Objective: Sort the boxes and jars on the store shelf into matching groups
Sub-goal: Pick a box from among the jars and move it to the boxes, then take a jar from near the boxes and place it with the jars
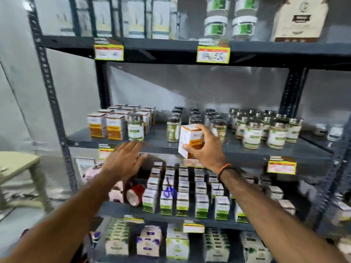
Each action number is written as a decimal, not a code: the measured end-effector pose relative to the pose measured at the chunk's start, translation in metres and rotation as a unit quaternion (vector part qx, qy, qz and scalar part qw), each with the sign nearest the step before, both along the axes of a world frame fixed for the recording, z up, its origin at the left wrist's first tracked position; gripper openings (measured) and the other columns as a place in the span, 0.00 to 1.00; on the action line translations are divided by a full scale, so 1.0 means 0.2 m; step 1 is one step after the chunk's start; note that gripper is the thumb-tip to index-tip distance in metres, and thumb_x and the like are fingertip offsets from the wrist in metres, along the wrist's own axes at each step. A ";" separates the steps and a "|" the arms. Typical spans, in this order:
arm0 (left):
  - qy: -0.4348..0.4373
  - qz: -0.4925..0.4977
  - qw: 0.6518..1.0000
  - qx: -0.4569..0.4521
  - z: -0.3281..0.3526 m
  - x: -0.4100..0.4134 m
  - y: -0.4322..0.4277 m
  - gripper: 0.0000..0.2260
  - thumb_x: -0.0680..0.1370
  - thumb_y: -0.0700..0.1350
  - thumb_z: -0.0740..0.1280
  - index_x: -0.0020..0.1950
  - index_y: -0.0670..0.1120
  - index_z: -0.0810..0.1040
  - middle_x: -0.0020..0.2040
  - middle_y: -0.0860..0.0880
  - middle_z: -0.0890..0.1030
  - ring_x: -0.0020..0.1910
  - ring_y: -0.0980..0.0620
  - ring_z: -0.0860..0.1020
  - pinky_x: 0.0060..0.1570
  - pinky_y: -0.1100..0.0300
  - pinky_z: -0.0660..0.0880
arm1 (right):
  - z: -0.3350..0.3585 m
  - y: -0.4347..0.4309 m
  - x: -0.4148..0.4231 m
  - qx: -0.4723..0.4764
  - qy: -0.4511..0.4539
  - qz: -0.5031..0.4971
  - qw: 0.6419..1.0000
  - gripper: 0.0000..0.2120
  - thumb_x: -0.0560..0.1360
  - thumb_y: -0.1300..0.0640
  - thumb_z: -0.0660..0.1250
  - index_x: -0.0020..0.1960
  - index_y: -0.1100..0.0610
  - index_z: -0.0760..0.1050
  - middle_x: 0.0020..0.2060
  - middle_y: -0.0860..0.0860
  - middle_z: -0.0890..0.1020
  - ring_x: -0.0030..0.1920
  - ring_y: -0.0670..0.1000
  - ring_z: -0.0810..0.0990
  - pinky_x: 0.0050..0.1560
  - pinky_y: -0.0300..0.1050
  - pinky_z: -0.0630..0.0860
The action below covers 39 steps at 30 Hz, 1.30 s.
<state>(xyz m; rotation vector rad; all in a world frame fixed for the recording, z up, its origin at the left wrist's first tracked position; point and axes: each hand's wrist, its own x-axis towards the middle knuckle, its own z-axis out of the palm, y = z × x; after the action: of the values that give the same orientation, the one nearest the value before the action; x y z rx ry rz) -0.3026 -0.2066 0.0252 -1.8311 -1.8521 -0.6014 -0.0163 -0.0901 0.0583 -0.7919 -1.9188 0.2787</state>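
My right hand (206, 149) grips a white and orange box (190, 141), held tilted in front of the middle shelf (157, 143). Several matching orange boxes (106, 126) stand grouped at that shelf's left end. A green-labelled jar (135, 128) stands right beside them, and another jar (173, 129) stands just left of the held box. Rows of dark-lidded jars (195, 114) fill the middle back, and a cluster of silver-lidded jars (266, 128) stands at the right. My left hand (124, 160) hovers flat with fingers apart by the shelf edge, below the lone jar, holding nothing.
The shelf below holds rows of green and white boxes (182, 196), blue scissors (168, 190) on top of them and a roll of tape (134, 194). Yellow price tags (212, 54) hang on the shelf edges. Tall boxes and jars fill the top shelf. A green stool (17, 166) stands left.
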 end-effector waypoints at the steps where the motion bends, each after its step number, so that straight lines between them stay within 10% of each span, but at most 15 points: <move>1: 0.000 0.014 1.000 0.011 0.00 -0.13 -0.04 0.22 0.81 0.61 0.55 0.69 0.50 0.72 0.63 0.45 0.79 0.59 0.38 0.79 0.53 0.43 0.78 | -0.01 -0.01 -0.12 -0.003 0.000 0.003 1.000 0.34 0.67 0.41 0.80 0.70 0.47 0.75 0.54 0.47 0.86 0.51 0.50 0.84 0.54 0.50 0.82; 5: -0.004 0.065 0.998 0.025 0.04 -0.72 -0.15 0.20 0.80 0.61 0.58 0.64 0.50 0.74 0.57 0.47 0.79 0.55 0.39 0.78 0.44 0.42 0.79 | -0.01 -0.04 -0.60 -0.034 0.027 -0.010 0.999 0.35 0.68 0.45 0.81 0.72 0.49 0.75 0.57 0.50 0.85 0.55 0.51 0.84 0.58 0.51 0.82; 14: -0.042 0.063 0.996 -0.047 -0.04 -1.37 0.00 0.30 0.79 0.65 0.53 0.69 0.43 0.71 0.64 0.42 0.78 0.64 0.39 0.77 0.57 0.42 0.78 | -0.06 0.08 -1.08 -0.045 0.016 -0.138 0.989 0.39 0.69 0.44 0.82 0.74 0.49 0.69 0.53 0.49 0.84 0.47 0.46 0.79 0.48 0.40 0.78; 28: -0.007 0.056 0.997 -0.047 -0.18 -1.48 0.18 0.37 0.81 0.68 0.47 0.79 0.43 0.63 0.79 0.42 0.68 0.78 0.42 0.64 0.78 0.45 0.56 | -0.03 0.03 -1.20 -0.033 -0.044 -0.220 0.974 0.49 0.75 0.39 0.74 0.85 0.56 0.54 0.83 0.60 0.61 0.82 0.61 0.63 0.77 0.62 0.68; 33: -0.015 0.059 0.997 -0.052 -0.18 -1.48 0.18 0.36 0.81 0.68 0.48 0.79 0.44 0.63 0.79 0.42 0.67 0.79 0.43 0.63 0.78 0.45 0.55 | 0.08 0.00 -1.25 0.150 -0.087 -0.203 0.964 0.36 0.78 0.35 0.64 0.77 0.57 0.66 0.75 0.59 0.75 0.81 0.64 0.64 0.79 0.64 0.65; 39: -0.013 0.055 0.997 -0.053 -0.18 -1.48 0.18 0.36 0.81 0.68 0.48 0.79 0.44 0.63 0.79 0.42 0.68 0.78 0.42 0.64 0.78 0.44 0.57 | 0.25 0.09 -1.39 0.079 -0.295 -0.216 0.927 0.42 0.78 0.26 0.55 0.83 0.52 0.60 0.68 0.57 0.82 0.84 0.66 0.55 0.83 0.62 0.42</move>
<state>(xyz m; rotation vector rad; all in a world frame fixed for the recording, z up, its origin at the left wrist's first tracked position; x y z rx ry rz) -0.5992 -0.1701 -0.0114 -1.7800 -2.0213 -0.4993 -0.2944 -0.0712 0.1088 -1.2584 -2.2038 -0.4299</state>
